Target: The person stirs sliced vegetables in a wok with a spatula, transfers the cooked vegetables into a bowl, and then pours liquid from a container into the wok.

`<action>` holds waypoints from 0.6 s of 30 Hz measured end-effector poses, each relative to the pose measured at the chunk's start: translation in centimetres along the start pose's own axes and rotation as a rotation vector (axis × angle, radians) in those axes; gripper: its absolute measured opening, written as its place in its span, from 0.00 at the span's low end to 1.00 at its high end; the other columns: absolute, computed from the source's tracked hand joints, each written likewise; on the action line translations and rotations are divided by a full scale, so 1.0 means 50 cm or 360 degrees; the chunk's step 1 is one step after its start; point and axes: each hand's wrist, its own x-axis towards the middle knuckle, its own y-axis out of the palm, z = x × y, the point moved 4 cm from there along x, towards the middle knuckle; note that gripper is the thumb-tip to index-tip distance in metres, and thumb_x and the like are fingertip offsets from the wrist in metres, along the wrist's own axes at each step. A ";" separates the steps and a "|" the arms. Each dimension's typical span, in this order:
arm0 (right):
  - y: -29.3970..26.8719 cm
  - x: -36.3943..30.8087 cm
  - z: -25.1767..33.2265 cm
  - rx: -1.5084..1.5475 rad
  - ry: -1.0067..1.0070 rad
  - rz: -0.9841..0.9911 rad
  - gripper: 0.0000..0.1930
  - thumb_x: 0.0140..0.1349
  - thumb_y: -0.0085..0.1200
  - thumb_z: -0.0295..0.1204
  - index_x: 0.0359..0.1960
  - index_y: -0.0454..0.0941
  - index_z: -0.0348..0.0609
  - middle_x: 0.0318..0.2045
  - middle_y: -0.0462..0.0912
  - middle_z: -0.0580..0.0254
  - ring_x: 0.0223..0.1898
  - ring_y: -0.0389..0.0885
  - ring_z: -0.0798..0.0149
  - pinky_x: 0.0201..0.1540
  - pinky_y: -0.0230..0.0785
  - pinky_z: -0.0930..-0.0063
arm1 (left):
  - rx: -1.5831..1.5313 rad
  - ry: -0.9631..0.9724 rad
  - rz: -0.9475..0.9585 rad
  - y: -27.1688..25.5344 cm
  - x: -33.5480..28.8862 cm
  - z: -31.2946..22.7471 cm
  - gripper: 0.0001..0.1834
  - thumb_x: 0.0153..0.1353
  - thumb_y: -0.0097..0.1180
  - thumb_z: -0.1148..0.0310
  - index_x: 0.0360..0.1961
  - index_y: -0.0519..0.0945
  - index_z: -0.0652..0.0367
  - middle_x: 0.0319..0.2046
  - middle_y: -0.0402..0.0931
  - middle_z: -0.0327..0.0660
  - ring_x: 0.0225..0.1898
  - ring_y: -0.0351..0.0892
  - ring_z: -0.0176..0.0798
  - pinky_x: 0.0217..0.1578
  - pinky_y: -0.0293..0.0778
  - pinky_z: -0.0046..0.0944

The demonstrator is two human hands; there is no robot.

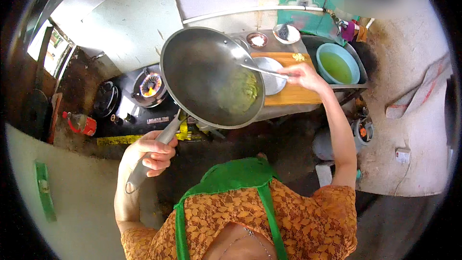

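My left hand point(153, 153) grips the grey handle of a large dark wok point(192, 72), lifted off the stove and tilted to the right. Sliced green food point(244, 91), blurred by steam, lies gathered at the wok's right side. In my right hand point(304, 76) is a metal spatula point(267, 71), its far end reaching over the wok's rim toward the food. Partly behind the wok and spatula sits a white plate point(275, 84) on a wooden cutting board point(308, 97). Chopped pale yellow bits point(299, 57) rest at the board's far edge.
A gas burner point(150, 85) burns with a visible flame left of the wok. Beside the stove lies a red-labelled bottle point(79, 123). Behind the board stand a small bowl point(257, 40) and a white bowl point(292, 39). A blue basin point(355, 62) holds greenish water in the sink.
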 end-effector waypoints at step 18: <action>-0.086 0.017 -0.069 -0.0862 -0.0159 -0.0142 0.18 0.51 0.49 0.23 0.45 0.77 0.49 0.36 0.80 0.50 0.39 0.78 0.53 0.42 0.69 0.61 | -0.0216 0.0109 -0.0303 0.206 0.125 -0.022 0.03 0.53 0.43 0.78 0.27 0.63 0.64 0.13 0.59 0.29 0.07 0.59 0.18 0.03 0.53 0.22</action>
